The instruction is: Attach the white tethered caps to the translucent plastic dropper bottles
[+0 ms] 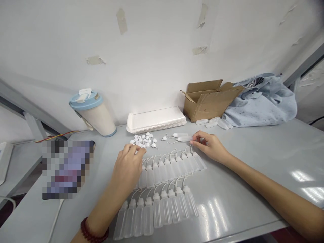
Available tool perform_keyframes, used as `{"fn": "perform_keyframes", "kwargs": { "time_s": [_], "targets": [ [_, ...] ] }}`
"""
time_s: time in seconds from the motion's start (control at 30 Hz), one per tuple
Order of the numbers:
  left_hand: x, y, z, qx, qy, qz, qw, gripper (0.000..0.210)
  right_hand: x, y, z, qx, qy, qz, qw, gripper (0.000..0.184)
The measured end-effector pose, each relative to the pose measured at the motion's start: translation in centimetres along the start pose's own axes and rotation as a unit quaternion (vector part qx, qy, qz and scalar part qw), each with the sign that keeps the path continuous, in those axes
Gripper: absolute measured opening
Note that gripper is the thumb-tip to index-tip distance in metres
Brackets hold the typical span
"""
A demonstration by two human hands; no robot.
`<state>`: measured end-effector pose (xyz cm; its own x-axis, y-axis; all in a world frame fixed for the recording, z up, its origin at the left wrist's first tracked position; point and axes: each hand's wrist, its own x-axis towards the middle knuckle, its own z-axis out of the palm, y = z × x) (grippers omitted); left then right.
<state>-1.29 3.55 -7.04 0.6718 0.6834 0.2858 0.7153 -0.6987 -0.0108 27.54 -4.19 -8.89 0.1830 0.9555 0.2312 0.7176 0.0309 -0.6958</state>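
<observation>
My right hand [209, 145] pinches the base end of a small translucent dropper bottle [184, 138] between thumb and fingers; the bottle lies on its side, pointing left. Behind it, a second needle-tipped bottle [180, 135] lies close by. My left hand [130, 162] is curled at the near edge of a pile of white needle-tip caps [142, 138]; its fingertips are partly hidden, and what they pinch I cannot make out. One loose cap [164, 138] sits between the pile and the bottles. Two rows of clear dropper bottles, the upper [172, 168] and the lower [163, 209], lie in front.
White flat trays [157, 120] are stacked against the wall. An open cardboard box [210, 104] stands at back right, with several loose bottles [212, 122] before it and a blue cloth bag [265, 104] beside it. A tumbler [97, 116] and a blurred-out phone [69, 168] are at left.
</observation>
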Motion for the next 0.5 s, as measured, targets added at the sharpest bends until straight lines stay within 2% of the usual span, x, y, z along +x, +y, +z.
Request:
{"fn": "perform_keyframes", "kwargs": {
  "time_s": [0.13, 0.33, 0.5],
  "targets": [
    [0.04, -0.02, 0.01, -0.005, -0.014, -0.004, 1.0, 0.029, 0.05, 0.17, 0.03, -0.009, 0.004, -0.01, 1.0, 0.019],
    [0.03, -0.08, 0.14, -0.002, -0.018, -0.005, 1.0, 0.03, 0.03, 0.12, -0.27, -0.019, 0.018, -0.088, 0.996, 0.025],
    [-0.07, 0.04, 0.21, -0.007, -0.019, 0.001, 1.0, 0.03, -0.35, -0.7, -0.56, -0.05, -0.051, -0.142, 0.987, 0.032]
  ]
}}
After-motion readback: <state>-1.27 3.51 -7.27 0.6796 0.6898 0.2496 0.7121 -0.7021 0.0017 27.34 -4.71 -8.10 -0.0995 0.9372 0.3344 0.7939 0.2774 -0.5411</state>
